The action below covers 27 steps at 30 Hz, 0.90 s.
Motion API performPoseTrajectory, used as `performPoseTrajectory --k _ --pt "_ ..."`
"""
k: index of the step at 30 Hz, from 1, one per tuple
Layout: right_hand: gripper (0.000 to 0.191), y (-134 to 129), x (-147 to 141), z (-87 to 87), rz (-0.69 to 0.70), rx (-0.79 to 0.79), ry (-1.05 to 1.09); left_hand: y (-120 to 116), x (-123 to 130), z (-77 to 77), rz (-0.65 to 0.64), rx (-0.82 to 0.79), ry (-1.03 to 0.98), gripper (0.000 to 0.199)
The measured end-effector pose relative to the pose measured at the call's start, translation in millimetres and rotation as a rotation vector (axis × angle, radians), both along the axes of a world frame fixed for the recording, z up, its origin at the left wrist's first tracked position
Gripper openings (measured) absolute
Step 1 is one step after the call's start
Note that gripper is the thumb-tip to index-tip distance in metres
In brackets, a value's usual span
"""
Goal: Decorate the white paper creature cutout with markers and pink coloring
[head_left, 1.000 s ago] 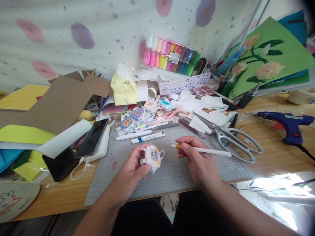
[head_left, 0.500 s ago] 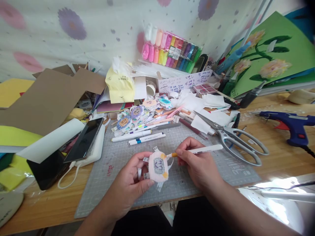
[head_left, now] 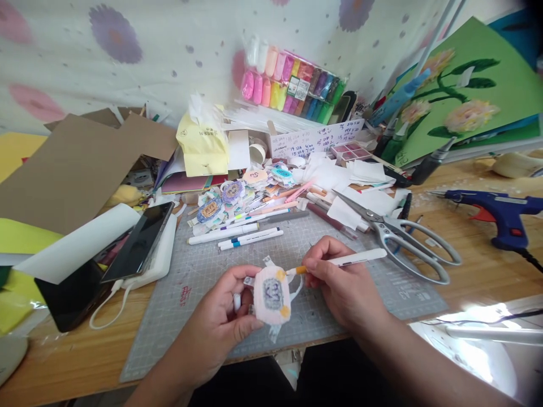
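My left hand (head_left: 231, 305) grips a small pale pink paper badge (head_left: 260, 297) by its left side, thumb in front. A grey patch with dark lettering fills its middle, orange spots mark two right-hand corners, and clear tape strips stick out round its edges. In my right hand (head_left: 335, 277) is a white marker pen (head_left: 360, 257) with an orange section near its tip. The tip meets, or nearly meets, the upper orange spot. Beneath both hands lies a grey cutting mat (head_left: 169, 316). A ring-like white piece shows on a left finger.
Behind the hands lie several markers (head_left: 250, 238) and decorated badges (head_left: 210, 210). Large scissors (head_left: 407, 243) rest at right, near a blue glue gun (head_left: 504, 215). A phone (head_left: 142, 243) leans on a white charger at left. A yellow tissue pack (head_left: 203, 150) stands behind.
The badge has shifted slightly down and tilted a little, with the pen tip staying by the upper orange spot. The whole view has moved slightly.
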State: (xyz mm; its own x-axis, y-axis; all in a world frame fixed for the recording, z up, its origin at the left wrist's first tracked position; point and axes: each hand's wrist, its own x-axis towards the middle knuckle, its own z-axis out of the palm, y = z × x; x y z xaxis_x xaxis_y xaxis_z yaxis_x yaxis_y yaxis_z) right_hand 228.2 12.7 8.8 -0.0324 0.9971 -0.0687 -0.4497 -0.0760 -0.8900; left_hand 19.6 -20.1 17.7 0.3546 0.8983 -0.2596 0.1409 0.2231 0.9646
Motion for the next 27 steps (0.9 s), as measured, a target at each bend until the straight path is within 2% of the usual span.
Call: performPoseTrajectory --k 13,27 --pt "0.018 -1.7 1.3 -2.4 0.023 0.013 0.001 0.7 -1.4 0.2 -0.044 -0.024 0.042 0.055" --pt "0.018 -3.1 2.1 -0.8 0.024 0.002 0.017 -1.0 2.6 4.4 -0.025 -0.037 0.072 0.057"
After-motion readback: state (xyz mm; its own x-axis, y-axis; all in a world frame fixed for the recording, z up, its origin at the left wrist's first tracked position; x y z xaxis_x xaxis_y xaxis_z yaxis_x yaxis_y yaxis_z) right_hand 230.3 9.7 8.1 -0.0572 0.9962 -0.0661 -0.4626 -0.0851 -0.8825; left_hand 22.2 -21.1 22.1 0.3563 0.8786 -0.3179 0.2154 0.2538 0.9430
